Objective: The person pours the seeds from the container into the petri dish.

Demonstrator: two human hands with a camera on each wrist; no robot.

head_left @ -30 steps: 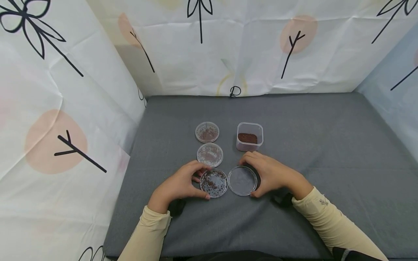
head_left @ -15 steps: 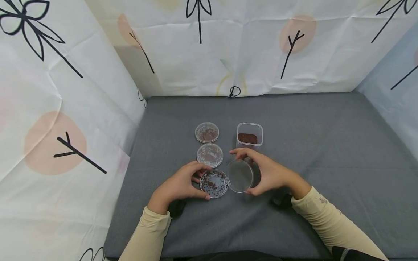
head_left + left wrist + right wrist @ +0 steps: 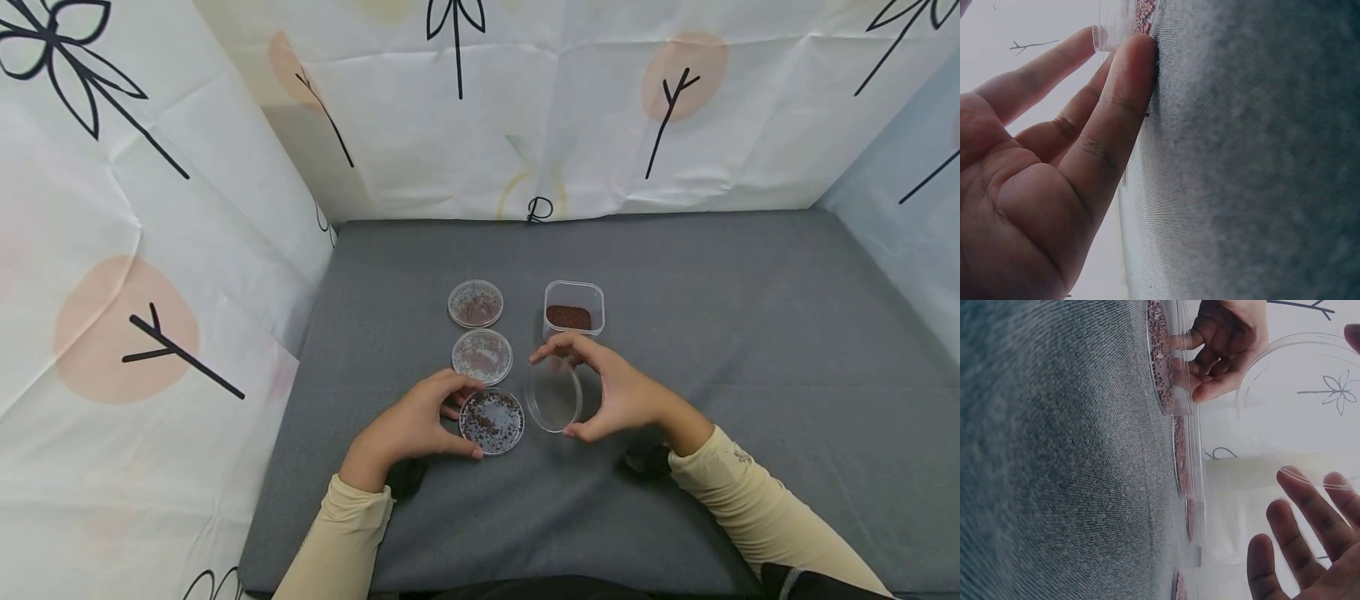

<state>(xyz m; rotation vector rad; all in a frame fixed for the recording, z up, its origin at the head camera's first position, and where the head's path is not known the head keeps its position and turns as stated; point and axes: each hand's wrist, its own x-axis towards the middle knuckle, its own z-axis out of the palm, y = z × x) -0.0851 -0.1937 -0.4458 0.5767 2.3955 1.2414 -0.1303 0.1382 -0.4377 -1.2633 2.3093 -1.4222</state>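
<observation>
My left hand (image 3: 416, 421) holds a round clear petri dish (image 3: 491, 422) by its rim, thumb on the near side and fingers on the far side. The dish rests on the grey cloth, its bottom scattered with small reddish-brown grains. In my right hand (image 3: 622, 390) is a clear petri dish lid (image 3: 553, 400), pinched by its edge between thumb and fingers. Tilted, it hangs just right of the dish, raised off the cloth. From the right wrist view, the lid (image 3: 1304, 406) looks see-through, and the left hand (image 3: 1229, 347) shows behind the dish.
Two more petri dishes with grains, a nearer one (image 3: 482, 357) and a farther one (image 3: 476, 303), stand in a column beyond the held dish. A clear square tub (image 3: 574, 298) of reddish-brown grains stands behind the right hand. Patterned white cloth (image 3: 585, 125) hangs behind the table.
My right hand has lifted the lid from beside the dish, tilting it and carrying it slightly away from me. The left hand and dish stay put.
</observation>
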